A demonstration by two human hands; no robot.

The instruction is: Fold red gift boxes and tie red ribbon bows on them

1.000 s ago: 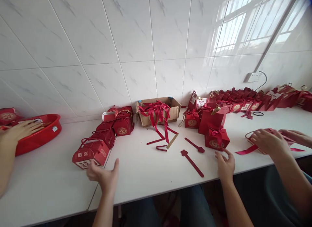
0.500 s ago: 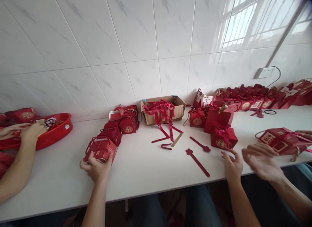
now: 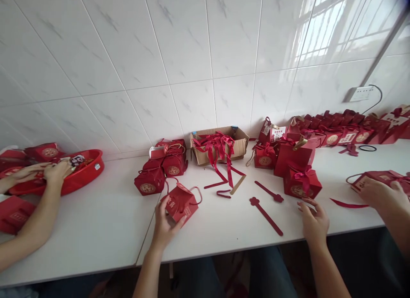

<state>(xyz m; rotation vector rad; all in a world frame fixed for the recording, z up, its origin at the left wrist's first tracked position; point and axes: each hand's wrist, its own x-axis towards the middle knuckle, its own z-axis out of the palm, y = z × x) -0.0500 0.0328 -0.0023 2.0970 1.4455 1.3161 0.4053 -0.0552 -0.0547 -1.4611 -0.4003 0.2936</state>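
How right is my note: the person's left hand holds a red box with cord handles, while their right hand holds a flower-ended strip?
One thing is off: the right hand holds neither flower-ended strip; both lie on the table, and that hand is near the bow-tied box, as the head view shows. The left hand does hold the red box with cord handles.

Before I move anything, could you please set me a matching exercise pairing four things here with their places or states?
1. Carton
2. Tub
3. Left hand
4. Socket

A. Holding a red box
B. Mounted on the tiles
C. Ribbons hanging over its front
D. Beneath a co-worker's hands

Pairs: 1-C, 2-D, 3-A, 4-B
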